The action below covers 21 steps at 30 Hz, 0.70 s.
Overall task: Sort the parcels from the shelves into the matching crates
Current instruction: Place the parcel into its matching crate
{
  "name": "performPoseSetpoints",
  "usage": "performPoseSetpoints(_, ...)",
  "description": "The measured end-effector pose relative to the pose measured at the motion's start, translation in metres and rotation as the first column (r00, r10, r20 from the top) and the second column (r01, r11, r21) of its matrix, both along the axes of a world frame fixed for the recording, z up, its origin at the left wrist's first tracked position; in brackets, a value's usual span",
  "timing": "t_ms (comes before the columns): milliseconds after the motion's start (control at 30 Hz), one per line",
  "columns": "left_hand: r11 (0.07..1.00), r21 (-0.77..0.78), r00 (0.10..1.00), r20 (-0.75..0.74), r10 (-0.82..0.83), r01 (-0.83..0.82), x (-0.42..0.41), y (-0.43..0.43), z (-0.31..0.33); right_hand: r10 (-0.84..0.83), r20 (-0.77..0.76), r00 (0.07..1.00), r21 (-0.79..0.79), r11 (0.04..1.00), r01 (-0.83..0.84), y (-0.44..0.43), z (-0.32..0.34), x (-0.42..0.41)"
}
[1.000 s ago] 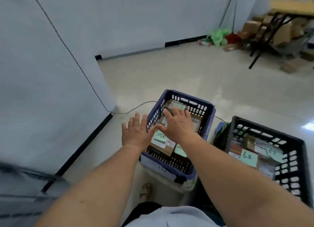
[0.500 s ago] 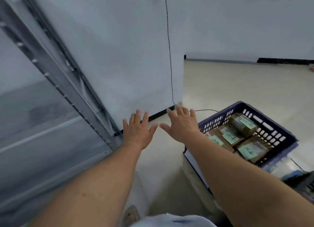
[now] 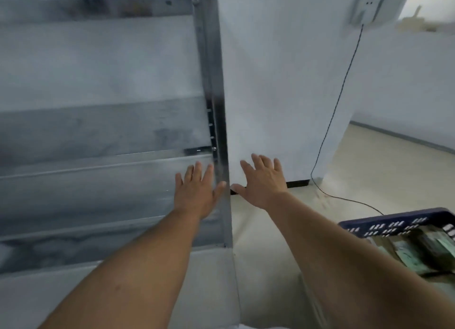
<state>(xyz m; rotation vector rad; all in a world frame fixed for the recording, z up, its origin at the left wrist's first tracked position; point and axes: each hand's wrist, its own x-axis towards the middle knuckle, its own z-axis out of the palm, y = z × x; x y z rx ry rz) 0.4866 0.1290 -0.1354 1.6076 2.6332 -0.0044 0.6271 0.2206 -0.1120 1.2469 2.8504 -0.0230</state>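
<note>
On the left hand (image 3: 197, 188) the fingers (image 3: 198, 168) are straight and spread, palm down, grasping nothing. The thumb tip overlaps the metal upright post (image 3: 216, 82) of the shelf unit; cannot tell if it touches. The right hand (image 3: 263, 181) is the same: fingers loose and fanned, nothing held, just right of the post, thumb pointing back toward it. Both bare forearms run down to the bottom edge, one on each side of the post.

Left of the post are the shelves (image 3: 98, 131), grey metal tiers stacked one above another. They are heavily motion-blurred, so what they carry cannot be made out.

Right of the post is a pale wall (image 3: 270, 82) with black skirting (image 3: 295, 183) at its foot, just behind the right hand. Further right and high up is a wall socket (image 3: 364, 11). A thin black cable (image 3: 339, 102) drops from it to the cream floor (image 3: 369, 168) and trails off right.

Well right of the post and low is a blue crate (image 3: 394, 224) with a slotted wall, partly cut off by the frame edge. The parcels (image 3: 418, 252) lie inside it, brown with green labels, blurred, and the right forearm crosses in front of its near corner.
</note>
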Motion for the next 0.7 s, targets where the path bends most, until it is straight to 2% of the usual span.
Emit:
performPoseSetpoints(333,0.966,0.069,0.966,-0.057,0.253,-0.249,-0.198,-0.152,0.021,0.279,-0.015,0.960,0.110,0.955,-0.275,-0.127,0.031,-0.227)
performPoseSetpoints(700,0.844,0.125,0.843,-0.072,0.533,-0.522,-0.348,-0.322,0.029,0.550,0.015,0.835,0.135,0.826,-0.547,-0.261,0.035,-0.414)
